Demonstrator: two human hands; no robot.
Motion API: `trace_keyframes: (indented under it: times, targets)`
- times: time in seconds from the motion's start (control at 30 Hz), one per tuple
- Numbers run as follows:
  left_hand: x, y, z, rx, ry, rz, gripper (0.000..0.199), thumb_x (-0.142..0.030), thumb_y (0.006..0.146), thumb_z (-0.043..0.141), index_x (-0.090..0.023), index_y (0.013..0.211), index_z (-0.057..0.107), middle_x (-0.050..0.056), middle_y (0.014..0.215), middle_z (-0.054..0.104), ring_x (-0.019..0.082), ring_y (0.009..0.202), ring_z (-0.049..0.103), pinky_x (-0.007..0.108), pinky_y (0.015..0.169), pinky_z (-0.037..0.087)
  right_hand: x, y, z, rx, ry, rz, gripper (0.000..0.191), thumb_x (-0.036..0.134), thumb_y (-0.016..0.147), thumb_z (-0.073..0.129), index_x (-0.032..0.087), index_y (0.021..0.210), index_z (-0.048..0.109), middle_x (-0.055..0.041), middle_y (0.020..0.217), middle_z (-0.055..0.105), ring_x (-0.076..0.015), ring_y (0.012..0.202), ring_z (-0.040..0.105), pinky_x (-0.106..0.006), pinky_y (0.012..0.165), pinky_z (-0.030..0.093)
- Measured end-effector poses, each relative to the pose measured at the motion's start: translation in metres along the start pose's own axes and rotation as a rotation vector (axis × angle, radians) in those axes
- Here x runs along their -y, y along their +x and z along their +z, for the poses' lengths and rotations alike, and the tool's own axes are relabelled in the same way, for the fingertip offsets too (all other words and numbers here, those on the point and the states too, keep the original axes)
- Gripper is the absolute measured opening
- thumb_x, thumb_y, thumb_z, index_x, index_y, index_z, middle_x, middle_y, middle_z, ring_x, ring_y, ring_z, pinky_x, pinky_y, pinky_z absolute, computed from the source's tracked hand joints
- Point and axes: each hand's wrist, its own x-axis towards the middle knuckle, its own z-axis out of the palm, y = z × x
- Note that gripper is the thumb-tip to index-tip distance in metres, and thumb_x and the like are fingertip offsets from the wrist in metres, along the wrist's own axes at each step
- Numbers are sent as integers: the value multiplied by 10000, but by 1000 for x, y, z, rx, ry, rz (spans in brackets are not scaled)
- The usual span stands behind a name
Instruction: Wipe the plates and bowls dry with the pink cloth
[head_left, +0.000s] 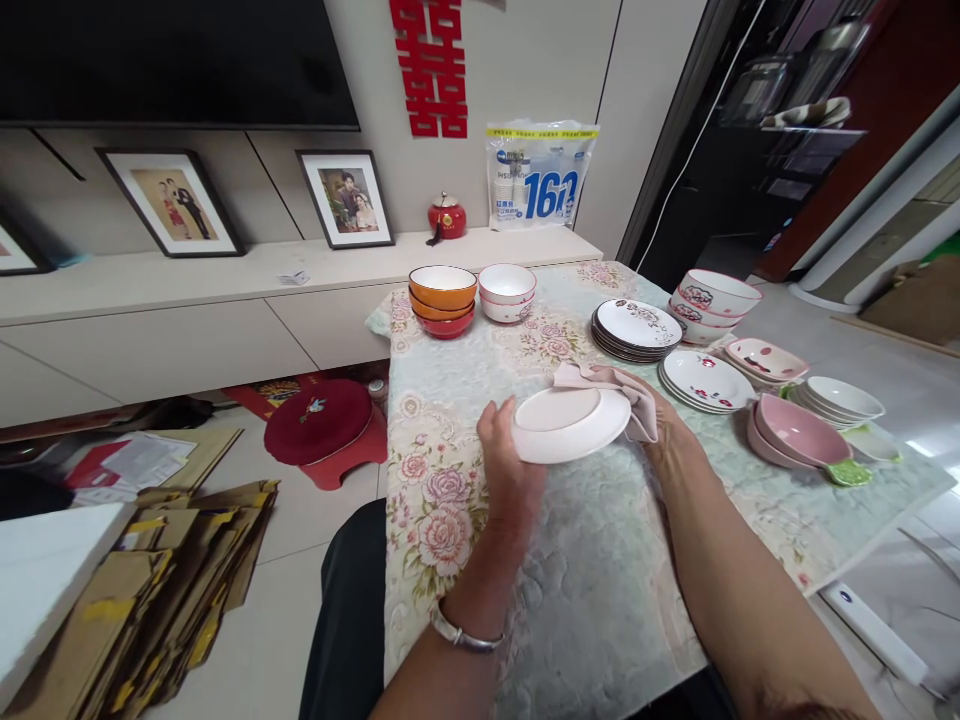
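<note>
A white plate [571, 440] is held tilted above the table, its underside with the foot ring turned toward me. My left hand [504, 450] grips the plate's left edge, fingers wrapped round the rim. At the plate's far right edge, my right hand [660, 415] is closed on a pale pink cloth [600, 378] pressed against the rim; its fingers are partly hidden by the cloth. Just beyond the right hand lie a stack of white plates with red flowers [707, 380] and a stack of dark-rimmed plates [637, 328].
Orange and red bowls [442, 298] and white bowls [508, 290] stand at the table's far left. Floral bowls [716, 300], pink bowls [799, 430] and small white bowls [844, 397] crowd the right. A red stool [319, 420] and flattened cardboard [172, 580] are on the floor at left.
</note>
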Motion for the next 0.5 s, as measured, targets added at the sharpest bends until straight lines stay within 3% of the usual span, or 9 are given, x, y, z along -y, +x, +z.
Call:
trace_keyframes:
  times: [0.07,0.2,0.33,0.5]
  targets:
    - [1,2,0,-57,-15,-115,695,-105,618,757,-182,1287,589,162,1405,492,322,1343,450,398,1155,296,1,0,1,7,67,31,393,598,702,626,237,847,676,-69,726,698,-280,764,663,-382,656,534]
    - [6,4,1,-47,-145,-290,857,-187,602,834,-195,1383,481,138,1371,560,306,1283,528,366,1107,368,2,0,-1,-9,168,82,331,535,667,692,245,821,648,-58,728,691,-265,752,656,-371,646,538]
    - [11,8,3,-45,-330,-350,809,-117,588,818,-232,1328,512,92,1380,580,254,1300,529,329,1095,385,-2,1,-7,-54,261,108,233,382,648,735,241,800,627,-40,752,700,-226,711,659,-333,617,544]
    - [0,13,5,-86,-692,-539,764,14,551,652,-227,1265,520,105,1438,539,255,1292,541,349,989,498,-7,3,-13,-73,388,182,238,232,616,759,216,823,642,-27,749,708,-183,642,661,-302,609,543]
